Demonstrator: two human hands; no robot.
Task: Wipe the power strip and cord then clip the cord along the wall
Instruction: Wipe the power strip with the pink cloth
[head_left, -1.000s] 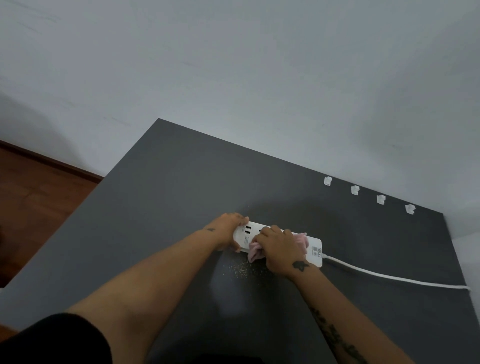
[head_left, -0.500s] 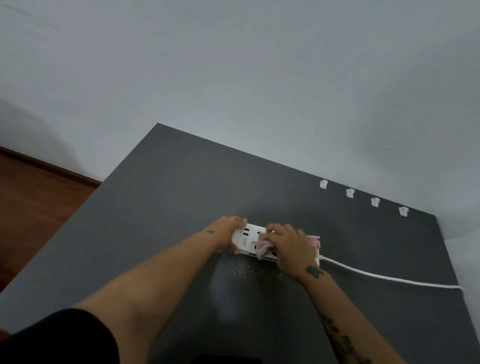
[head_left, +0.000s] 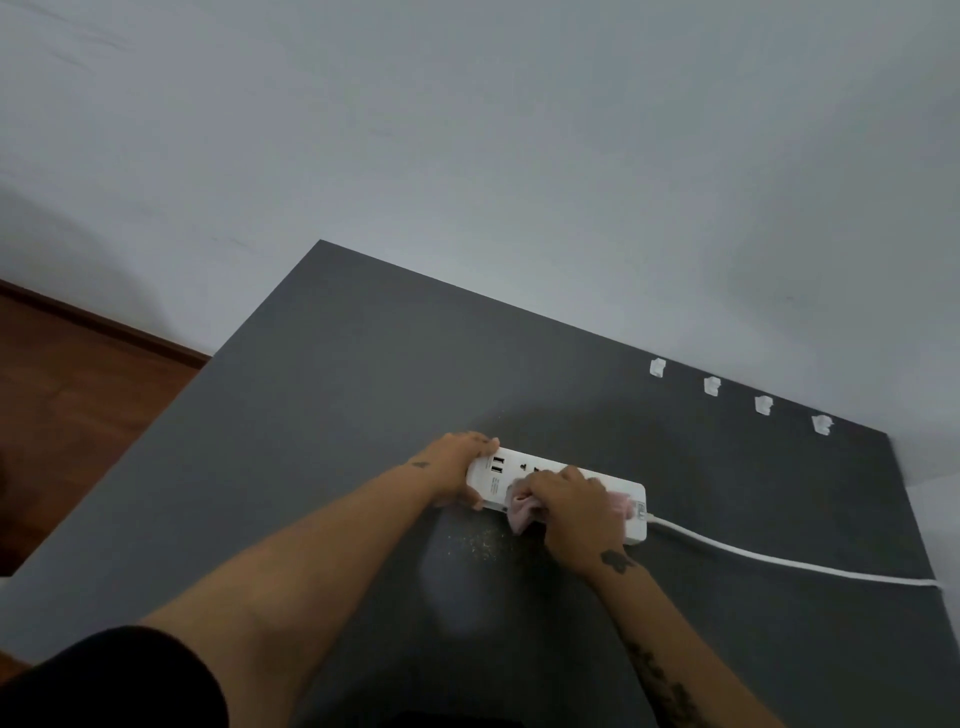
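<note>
A white power strip lies on the dark grey table. My left hand grips its left end, fingers over the far edge and thumb at the near corner. My right hand holds a pink cloth bunched against the strip's top and covers its middle. The white cord leaves the strip's right end and runs to the table's right edge. Several white cord clips sit in a row along the table's back edge by the wall.
A scatter of pale dust specks lies on the table just in front of the strip. The grey-white wall rises behind the table. Brown wooden floor shows past the table's left edge.
My right hand with the pink cloth slid right along the strip, then back towards the left. My left hand stayed on the strip's left end.
</note>
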